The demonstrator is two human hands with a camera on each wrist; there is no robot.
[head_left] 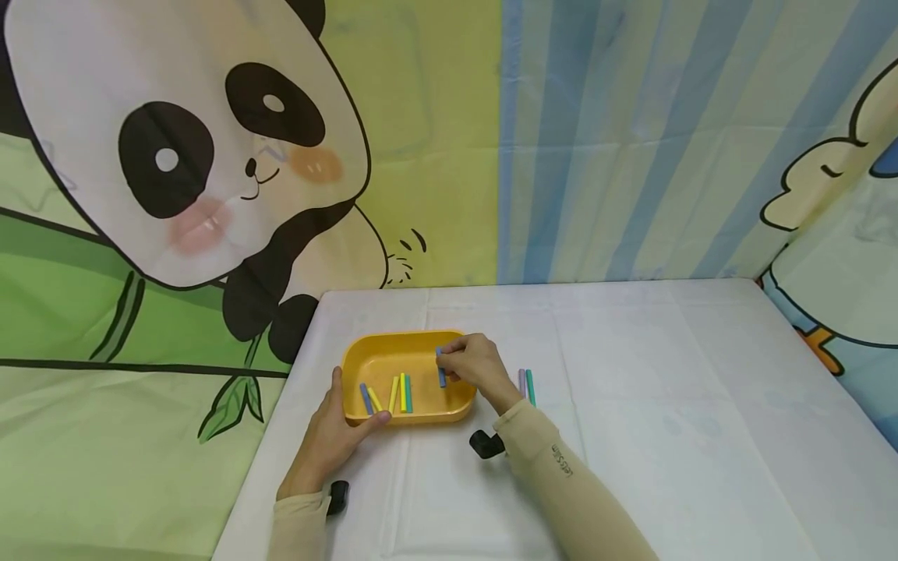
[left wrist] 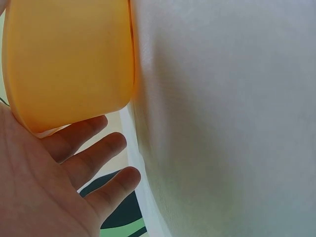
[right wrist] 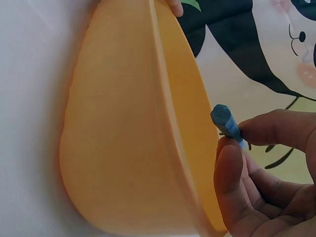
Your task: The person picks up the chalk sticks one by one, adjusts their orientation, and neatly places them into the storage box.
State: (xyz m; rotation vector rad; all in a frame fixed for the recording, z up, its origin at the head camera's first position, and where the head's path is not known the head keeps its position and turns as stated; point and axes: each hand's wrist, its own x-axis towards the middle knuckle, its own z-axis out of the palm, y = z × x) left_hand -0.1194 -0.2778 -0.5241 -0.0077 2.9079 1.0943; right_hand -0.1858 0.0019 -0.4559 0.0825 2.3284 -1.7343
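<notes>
A yellow plastic tray stands on the white-covered table in the head view. My left hand holds its near left corner, the thumb at the front rim; in the left wrist view the other fingers spread beside the wall. Over the tray's right part, my right hand pinches a blue chalk stick between thumb and fingertips. Inside the tray lie several chalk sticks: a blue one, yellow ones and a green one.
To the right of the tray, a purple chalk stick and a green chalk stick lie side by side on the tablecloth, partly behind the right forearm. A cartoon-printed curtain hangs behind the table. Each wrist wears a small black camera.
</notes>
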